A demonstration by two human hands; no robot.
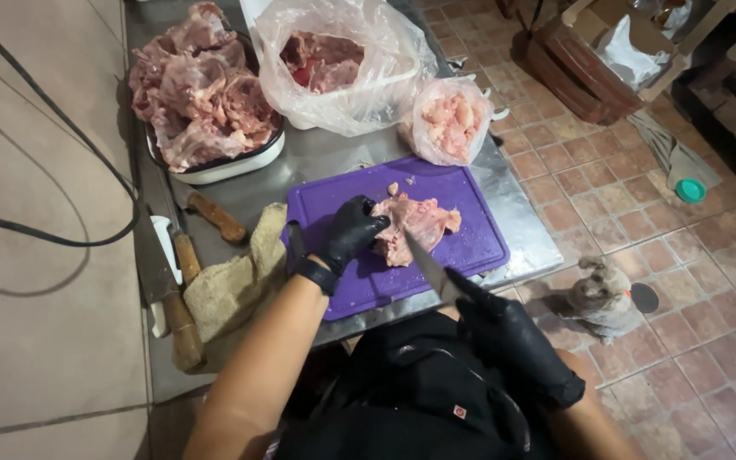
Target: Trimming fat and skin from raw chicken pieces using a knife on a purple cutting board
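Meat (415, 226): pale pink raw poultry piece, lying on the purple cutting board (470, 247), toward its centre.
Left hand (349, 234): black-gloved, fingers curled down and pressed on the left edge of the meat, pinning it to the board.
Right hand (508, 336): black-gloved, fingers closed around the handle of a knife (430, 266).
Knife: blade angled up and to the left, tip touching the lower edge of the meat, just beside the left hand.
Cutting board: flat on the steel bench (317, 158), near its front edge; small scraps of meat at its far side.
Cloth (236, 281): beige, crumpled, touching the left edge of the board.
Spare knives (185, 255): wooden-handled, lying on the bench left of the cloth, near the wall.
Tray (240, 162): white, at the far left of the bench, heaped with raw carcass pieces (198, 85).
Large bag (342, 64): clear plastic, around a white tub of meat, behind the board.
Small bag (449, 119): clear plastic, holding pale cut pieces, just beyond the far right corner of the board.
Cat (600, 298): grey, sitting on the tiled floor (692, 247) right of the bench.
Cardboard box (594, 60): open, on the floor at the top right, well apart from the bench.
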